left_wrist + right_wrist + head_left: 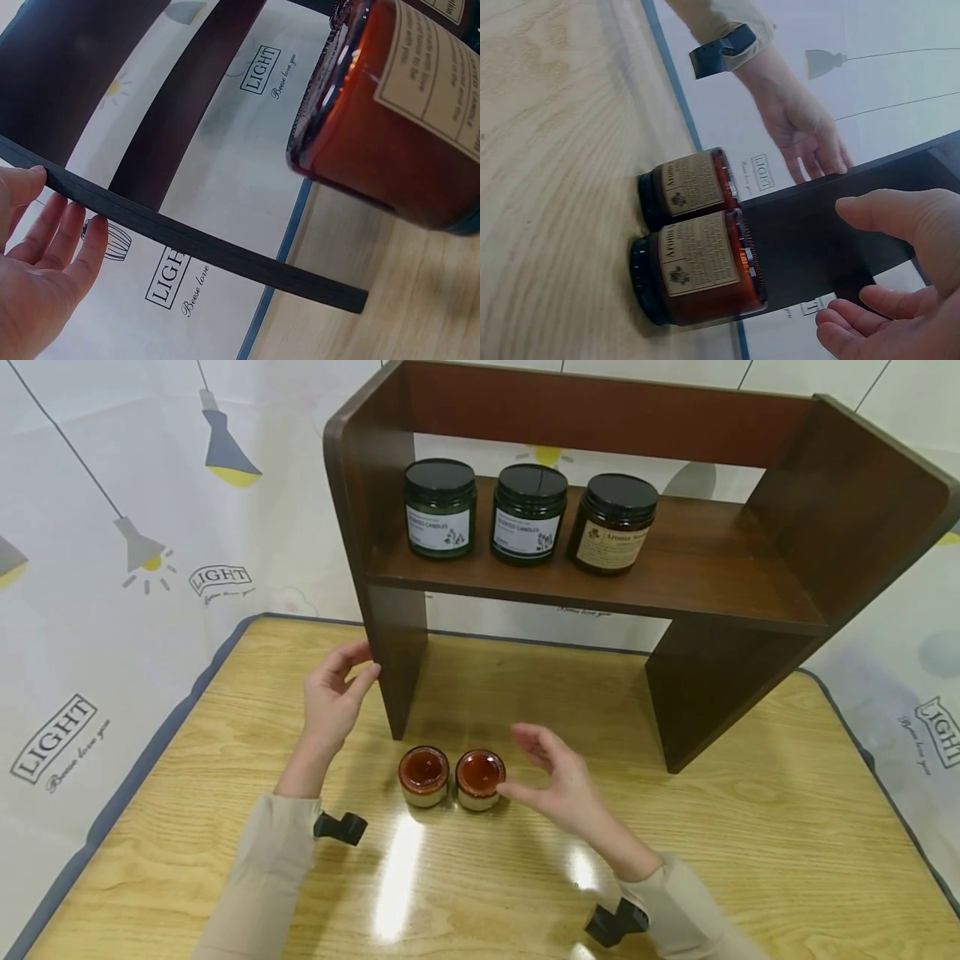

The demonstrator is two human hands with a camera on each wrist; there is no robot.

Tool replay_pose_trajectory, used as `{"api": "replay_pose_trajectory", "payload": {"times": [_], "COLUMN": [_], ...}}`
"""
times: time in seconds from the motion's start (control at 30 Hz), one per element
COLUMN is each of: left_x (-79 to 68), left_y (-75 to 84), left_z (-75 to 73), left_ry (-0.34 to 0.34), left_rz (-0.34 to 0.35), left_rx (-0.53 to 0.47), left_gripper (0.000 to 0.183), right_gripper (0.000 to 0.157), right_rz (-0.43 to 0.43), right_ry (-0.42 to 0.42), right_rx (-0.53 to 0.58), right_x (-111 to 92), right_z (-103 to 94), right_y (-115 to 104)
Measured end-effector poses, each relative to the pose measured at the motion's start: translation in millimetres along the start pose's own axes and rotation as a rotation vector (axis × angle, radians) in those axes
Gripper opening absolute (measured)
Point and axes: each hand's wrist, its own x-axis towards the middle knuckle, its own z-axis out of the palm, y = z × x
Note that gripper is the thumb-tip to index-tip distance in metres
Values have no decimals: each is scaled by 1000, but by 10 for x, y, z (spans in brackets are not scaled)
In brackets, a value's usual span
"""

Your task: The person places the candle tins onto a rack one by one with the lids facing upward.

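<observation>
Two amber jar candles stand side by side on the table, upside down on their black lids: the left jar [423,777] and the right jar [480,781]. Their tan labels show in the right wrist view, on the nearer jar [701,266] too. My right hand [558,777] hovers just right of the right jar, thumb and fingers spread, holding nothing; its thumb looks close to the glass. With thumb and fingertips my left hand [333,697] touches the front edge of the dark wooden shelf's left panel [202,244]. Its fingers are fairly straight.
On the shelf board [720,568] stand two green jars, the left one [440,510] and the middle one [528,514], and a brown jar [613,525], all with black lids. The shelf's right panel [720,693] stands on the wooden table [525,902]. A printed backdrop [90,635] surrounds the table.
</observation>
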Motion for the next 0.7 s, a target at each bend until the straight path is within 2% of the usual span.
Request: {"api": "replay_pose_trajectory", "payload": {"times": [0.27, 0.5, 0.7], "left_x": [2, 1, -3], "left_y": [-1, -1, -3], "left_z": [0, 0, 0], "left_ry": [-2, -4, 0], "left_rz": [5, 4, -2], "left_rx": [13, 19, 13], "left_gripper": [34, 40, 35], "right_gripper": [71, 74, 78], "right_rz": [33, 84, 126], "right_ry": [-24, -56, -73], "right_rx": [35, 15, 5], "right_x": [24, 35, 40], "right_z": [94, 149, 209], "right_y": [104, 187, 261]}}
